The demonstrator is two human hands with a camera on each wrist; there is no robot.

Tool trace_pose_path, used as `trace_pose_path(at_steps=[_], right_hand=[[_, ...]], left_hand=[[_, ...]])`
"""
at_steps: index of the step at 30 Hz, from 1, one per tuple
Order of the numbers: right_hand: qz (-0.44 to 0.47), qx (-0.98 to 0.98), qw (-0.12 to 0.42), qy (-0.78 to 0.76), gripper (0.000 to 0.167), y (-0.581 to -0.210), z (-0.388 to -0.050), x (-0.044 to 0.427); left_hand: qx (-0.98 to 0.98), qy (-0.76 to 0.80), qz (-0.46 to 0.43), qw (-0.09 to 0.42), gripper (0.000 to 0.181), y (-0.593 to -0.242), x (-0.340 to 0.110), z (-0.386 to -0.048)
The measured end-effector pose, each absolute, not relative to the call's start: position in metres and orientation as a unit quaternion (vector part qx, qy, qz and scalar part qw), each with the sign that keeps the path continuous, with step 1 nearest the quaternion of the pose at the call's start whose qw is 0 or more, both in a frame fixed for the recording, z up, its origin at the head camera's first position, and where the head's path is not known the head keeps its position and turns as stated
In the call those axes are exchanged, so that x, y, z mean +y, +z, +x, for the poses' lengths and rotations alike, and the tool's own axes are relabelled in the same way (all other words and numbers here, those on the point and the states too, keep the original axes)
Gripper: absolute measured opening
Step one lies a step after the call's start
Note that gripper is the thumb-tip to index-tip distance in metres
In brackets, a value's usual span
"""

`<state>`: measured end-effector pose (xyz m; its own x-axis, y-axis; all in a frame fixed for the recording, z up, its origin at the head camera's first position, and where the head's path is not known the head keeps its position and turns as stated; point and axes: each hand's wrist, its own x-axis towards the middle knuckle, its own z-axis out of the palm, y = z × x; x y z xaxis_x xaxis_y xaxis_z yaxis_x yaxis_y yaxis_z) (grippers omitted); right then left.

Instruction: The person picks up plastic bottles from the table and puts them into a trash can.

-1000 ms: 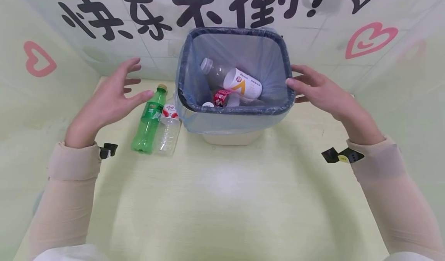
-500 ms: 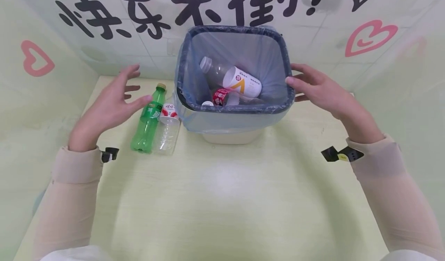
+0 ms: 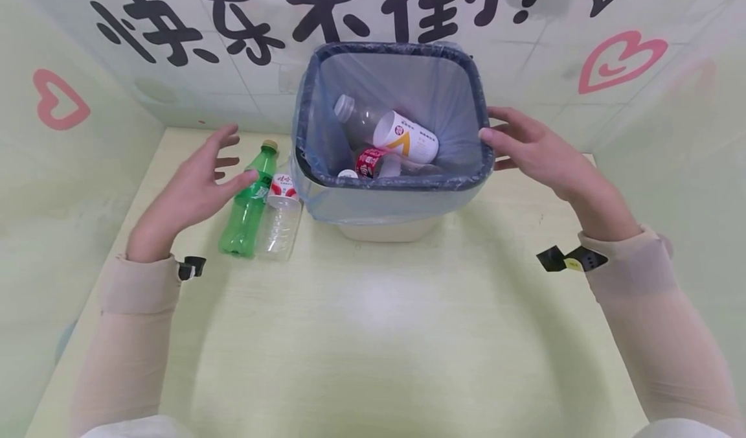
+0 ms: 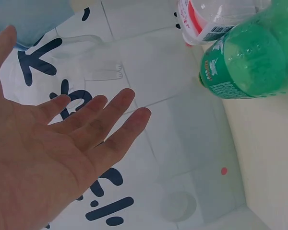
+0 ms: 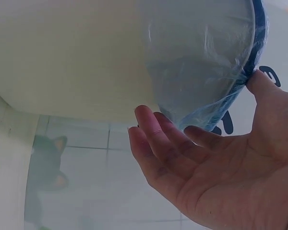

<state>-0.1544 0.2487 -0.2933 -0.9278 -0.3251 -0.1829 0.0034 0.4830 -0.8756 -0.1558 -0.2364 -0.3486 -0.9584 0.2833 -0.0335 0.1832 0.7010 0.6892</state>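
Note:
A trash bin (image 3: 396, 234) lined with a translucent blue bag (image 3: 390, 208) stands by the back wall. In it lie a white can-like container (image 3: 416, 141), a clear bottle (image 3: 362, 119) and a red-labelled bottle (image 3: 369, 163). My right hand (image 3: 539, 153) touches the bin's right rim with its thumb, fingers loosely bent along the outside in the right wrist view. Left of the bin, a green plastic bottle (image 3: 239, 227) and a clear plastic bottle (image 3: 280, 230) lie side by side. My left hand (image 3: 195, 185) hovers by the green one, holding nothing, fingers spread.
Pale green tabletop (image 3: 373, 334) stretches in front of the bin. Behind it rises a wall (image 3: 268, 101) with large black characters and pink hearts. Side walls (image 3: 58, 185) close in on the left and right.
My left hand has come down and slightly right, beside the green bottle's upper part. The right hand stays at the bin's rim, and the bin and bottles have not moved.

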Motion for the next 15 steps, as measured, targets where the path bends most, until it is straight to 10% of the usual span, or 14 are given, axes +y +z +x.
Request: trace_pose_path(at_steps=[15], right_hand=[[-0.095, 0.851, 0.162, -0.490, 0.061, -0.293, -0.155, 0.248]], left_hand=[[0.922, 0.362, 0.104, 0.086, 0.089, -0.371, -0.246, -0.153]])
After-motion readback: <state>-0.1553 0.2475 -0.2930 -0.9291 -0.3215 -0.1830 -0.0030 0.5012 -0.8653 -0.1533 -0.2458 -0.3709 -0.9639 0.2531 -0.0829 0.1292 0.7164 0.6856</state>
